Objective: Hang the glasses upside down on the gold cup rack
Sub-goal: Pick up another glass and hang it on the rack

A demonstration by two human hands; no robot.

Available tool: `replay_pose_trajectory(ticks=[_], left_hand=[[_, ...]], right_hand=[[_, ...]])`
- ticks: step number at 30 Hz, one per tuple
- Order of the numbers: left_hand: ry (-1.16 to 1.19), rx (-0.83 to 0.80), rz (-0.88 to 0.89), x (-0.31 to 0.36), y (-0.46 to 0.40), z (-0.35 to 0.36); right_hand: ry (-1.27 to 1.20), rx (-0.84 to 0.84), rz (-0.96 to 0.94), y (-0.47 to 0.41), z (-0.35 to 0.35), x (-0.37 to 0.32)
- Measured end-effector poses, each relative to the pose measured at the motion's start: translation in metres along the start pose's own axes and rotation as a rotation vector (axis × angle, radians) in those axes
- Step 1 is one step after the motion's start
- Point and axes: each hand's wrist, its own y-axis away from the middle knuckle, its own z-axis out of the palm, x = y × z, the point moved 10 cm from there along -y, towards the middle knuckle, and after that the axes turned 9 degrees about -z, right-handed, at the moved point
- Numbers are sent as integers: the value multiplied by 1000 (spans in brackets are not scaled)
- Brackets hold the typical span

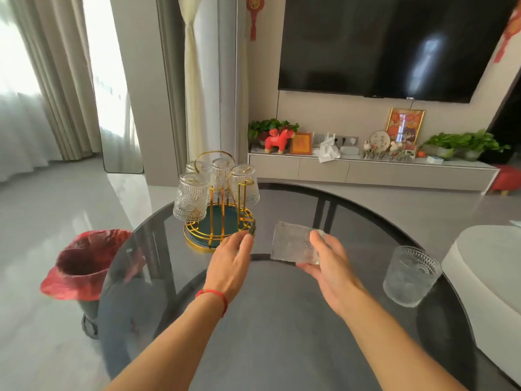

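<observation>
Living-room daylight falls across a dark round glass table (282,320), where both hands work side by side. The right hand (327,266) grips a ribbed clear glass (293,244), tipped on its side and blurred, thumb on top and fingers under it. Just to its left, the left hand (229,261) is open and holds nothing, fingertips reaching the near rim of the gold cup rack (218,218). Beyond the left hand, four glasses (190,198) already hang mouth-down on the rack's prongs, and one bare prong (245,183) shows on the side nearest the right hand. Out past the right hand, another glass (410,276) stands upright near the table edge. So most of the job looks done; two glasses seem left to hang.
</observation>
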Motion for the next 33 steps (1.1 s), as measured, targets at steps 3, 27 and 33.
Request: replay_pose_trajectory(ticks=[3,27,33], left_hand=[[-498,113,52,-40,-9,-7],[-700,60,45,-57,-14,14],[-698,66,52,-57,-13,15]], right_hand=[[79,12,-149,-16,17,-25],[1074,-212,-710,-72,205,-94],[1050,-204,-712,-72,198,-80]])
